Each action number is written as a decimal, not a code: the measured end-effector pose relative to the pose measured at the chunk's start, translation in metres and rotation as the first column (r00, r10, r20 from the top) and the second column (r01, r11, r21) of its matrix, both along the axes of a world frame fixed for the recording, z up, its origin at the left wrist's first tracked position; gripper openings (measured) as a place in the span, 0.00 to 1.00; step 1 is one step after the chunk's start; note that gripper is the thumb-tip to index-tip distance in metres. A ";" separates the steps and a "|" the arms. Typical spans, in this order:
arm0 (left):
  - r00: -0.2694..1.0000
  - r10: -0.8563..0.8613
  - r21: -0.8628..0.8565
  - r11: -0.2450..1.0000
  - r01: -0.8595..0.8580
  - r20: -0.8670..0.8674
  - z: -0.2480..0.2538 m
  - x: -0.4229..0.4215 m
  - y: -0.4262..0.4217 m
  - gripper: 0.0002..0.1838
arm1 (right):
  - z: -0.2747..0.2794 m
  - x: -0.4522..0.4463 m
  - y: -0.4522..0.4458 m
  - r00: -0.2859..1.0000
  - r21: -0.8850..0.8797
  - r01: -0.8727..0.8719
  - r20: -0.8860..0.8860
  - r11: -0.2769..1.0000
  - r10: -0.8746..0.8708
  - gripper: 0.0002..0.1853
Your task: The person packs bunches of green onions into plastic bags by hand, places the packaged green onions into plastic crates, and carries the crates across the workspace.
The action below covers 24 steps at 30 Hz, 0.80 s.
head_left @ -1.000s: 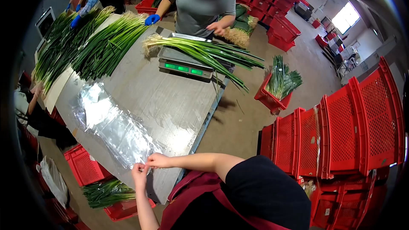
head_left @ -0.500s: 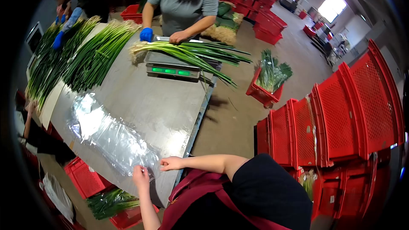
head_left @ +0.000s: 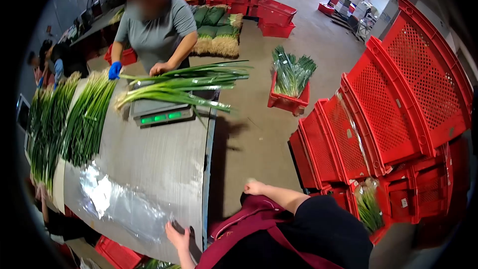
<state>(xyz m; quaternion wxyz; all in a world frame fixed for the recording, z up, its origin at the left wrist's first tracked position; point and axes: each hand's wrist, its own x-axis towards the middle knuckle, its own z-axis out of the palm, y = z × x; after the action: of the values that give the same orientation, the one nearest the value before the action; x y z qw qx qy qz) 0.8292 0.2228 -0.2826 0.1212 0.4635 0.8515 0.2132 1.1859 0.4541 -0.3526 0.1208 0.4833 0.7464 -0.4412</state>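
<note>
Left hand [head_left: 178,235] sits at the near end of the plastic [head_left: 127,206], fingers spread, thumb standing apart; whether a fingertip touches the film, cannot tell. Right hand [head_left: 254,187] is off the table [head_left: 164,164], nearer the wearer than the scale [head_left: 162,118] and to its right, just beside the apron [head_left: 249,214]. Its fingers are curled together; contents, if any, cannot be seen.

Plastic: flat on the table, on the wearer's side of the scale. Long axis slants, far end leftward of the scale, near end pointing to the left hand. Clear, shiny, wrinkled; no print readable.

Onions [head_left: 174,85]: laid across the scale, pale root ends left, green tips right, projecting past the table edge. A co-worker's gloved hand [head_left: 115,70] is by the root ends, their bare hand [head_left: 162,68] at the stalks. Piles [head_left: 89,117] left of the scale, leaves toward the wearer.

Labels: green display on the scale's near face, digits unreadable. Crates [head_left: 378,104], right of the scale, bear small pale stickers, illegible.
</note>
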 end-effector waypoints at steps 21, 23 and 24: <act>0.611 -0.765 0.048 0.631 0.774 0.203 0.071 0.257 0.381 0.06 | 0.000 0.313 0.200 0.370 -0.354 0.842 -0.169 0.406 -0.914 0.10; 0.571 -0.789 0.066 0.597 0.799 0.226 0.073 0.271 0.428 0.05 | -0.006 0.323 0.227 0.435 -0.322 0.826 -0.158 0.463 -0.886 0.10; 0.569 -0.790 0.076 0.597 0.798 0.229 0.069 0.279 0.449 0.05 | -0.007 0.329 0.242 0.474 -0.300 0.813 -0.157 0.499 -0.867 0.10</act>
<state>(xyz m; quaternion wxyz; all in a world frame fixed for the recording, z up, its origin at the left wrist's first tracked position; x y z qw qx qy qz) 1.1082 0.6722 -0.2138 0.3138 0.7643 0.5356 0.1747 1.5150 0.6964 -0.3599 -0.1777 0.7047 0.3760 -0.5749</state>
